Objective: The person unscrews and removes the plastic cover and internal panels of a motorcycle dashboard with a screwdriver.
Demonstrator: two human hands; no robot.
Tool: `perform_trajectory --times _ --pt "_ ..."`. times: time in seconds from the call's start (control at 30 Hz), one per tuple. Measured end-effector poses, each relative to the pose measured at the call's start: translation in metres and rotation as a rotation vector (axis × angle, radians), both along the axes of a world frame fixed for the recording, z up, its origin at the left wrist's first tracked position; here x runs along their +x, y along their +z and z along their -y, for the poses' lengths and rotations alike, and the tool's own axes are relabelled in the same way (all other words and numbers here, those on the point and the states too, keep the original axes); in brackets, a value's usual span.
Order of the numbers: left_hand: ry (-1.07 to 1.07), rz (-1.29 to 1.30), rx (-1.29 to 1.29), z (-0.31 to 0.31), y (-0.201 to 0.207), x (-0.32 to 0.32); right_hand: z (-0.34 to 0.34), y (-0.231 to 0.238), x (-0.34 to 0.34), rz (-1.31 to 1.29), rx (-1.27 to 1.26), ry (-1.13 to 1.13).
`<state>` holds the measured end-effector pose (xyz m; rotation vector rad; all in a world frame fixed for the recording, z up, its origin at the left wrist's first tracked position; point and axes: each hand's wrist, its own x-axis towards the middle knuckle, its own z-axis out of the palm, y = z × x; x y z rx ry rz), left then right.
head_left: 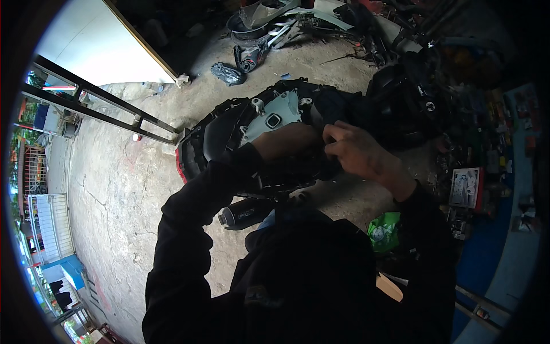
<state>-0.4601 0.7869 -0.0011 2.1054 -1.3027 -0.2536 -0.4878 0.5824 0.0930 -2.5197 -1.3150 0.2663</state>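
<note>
In front of me stands a partly stripped motorcycle with a black tail section (220, 135) and a pale grey-green panel (281, 112) on top. Across that panel reaches my left hand (295, 136); its fingers disappear into the dark middle of the bike, so their pose is hidden. Just right of it, over the same dark area, my right hand (356, 150) is closed with thumb and fingers curled together. Whatever it grips is too dark and small to make out. Below the bike's near side sticks out a black exhaust muffler (246, 214).
Beyond the bike lie a loose headlight unit (227, 73) and a pile of fairings and parts (286, 26). A dark metal post frame (109, 109) stands left. At right are a green bag (384, 231), a white-and-red box (465, 187) and shelves crowded with small items.
</note>
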Motion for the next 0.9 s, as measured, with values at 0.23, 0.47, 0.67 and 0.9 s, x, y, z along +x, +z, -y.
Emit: perform_trajectory --times 0.23,0.47,0.67,0.9 --pt "0.065 -0.057 0.028 0.0 0.001 -0.002 0.013 0.015 0.014 -0.048 0.063 -0.018" --pt "0.243 -0.052 -0.047 -0.021 0.0 -0.004 0.011 0.039 0.03 -0.115 0.203 -0.123" --pt "0.714 -0.206 -0.472 -0.08 0.009 0.003 -0.011 0.048 0.048 -0.091 0.324 -0.291" --pt "0.845 -0.234 -0.296 -0.158 -0.021 0.016 -0.058 0.028 0.068 -0.154 0.604 -0.306"
